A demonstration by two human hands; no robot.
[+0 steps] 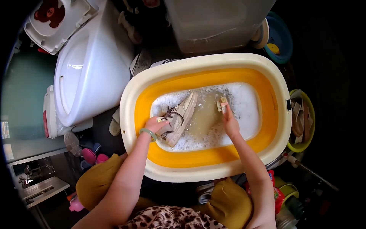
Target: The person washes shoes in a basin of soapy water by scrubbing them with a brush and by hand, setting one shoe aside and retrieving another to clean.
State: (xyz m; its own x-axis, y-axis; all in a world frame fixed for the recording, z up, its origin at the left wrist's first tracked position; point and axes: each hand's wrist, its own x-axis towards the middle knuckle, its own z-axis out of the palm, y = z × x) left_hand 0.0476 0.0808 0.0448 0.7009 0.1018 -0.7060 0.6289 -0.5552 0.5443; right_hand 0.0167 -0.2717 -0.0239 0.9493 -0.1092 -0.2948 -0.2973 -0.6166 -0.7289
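Note:
A light beige sneaker (183, 114) with dark laces lies on its side in soapy, greyish water inside a yellow and cream tub (206, 58). My left hand (155, 124), with a pale green bangle at the wrist, grips the sneaker near its opening; some fingers are hidden behind the upper. To the right of the sneaker, apart from it, my right hand (230, 121) is closed around a scrub brush (222, 104) held above the water. Its pale bristles face left toward the sneaker. White foam covers the right side of the water.
A white toilet (91, 65) stands at the left. Behind the tub is a large translucent bin (217, 23), with a blue basin (280, 38) beside it. A yellow-green bucket (312, 122) holding shoes sits at the right. Several loose shoes lie around the floor at the left.

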